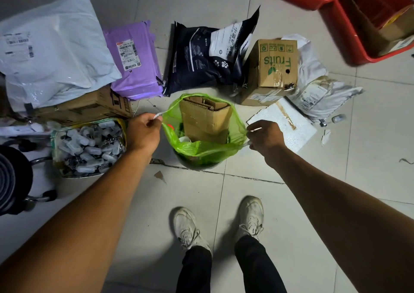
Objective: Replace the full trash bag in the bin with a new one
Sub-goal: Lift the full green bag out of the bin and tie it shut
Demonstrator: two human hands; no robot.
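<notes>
A green trash bag (pixel 197 149) sits in a small bin (pixel 201 166) on the tiled floor ahead of my feet. A flattened cardboard box (pixel 205 120) stands upright inside it, with some small rubbish beside it. My left hand (pixel 143 133) is closed on the white drawstring at the bag's left rim. My right hand (pixel 265 137) is closed on the white drawstring at the right rim. The strings are pulled outward to both sides and the bag mouth is wide.
Left of the bin stands a container of small clear plastic pieces (pixel 88 146). Behind lie a purple parcel (pixel 134 59), a dark pet-food bag (pixel 208 55), a "Fruits" carton (pixel 273 68), a foam slab (pixel 284 124) and white mailers. Red stools (pixel 349 21) stand far right.
</notes>
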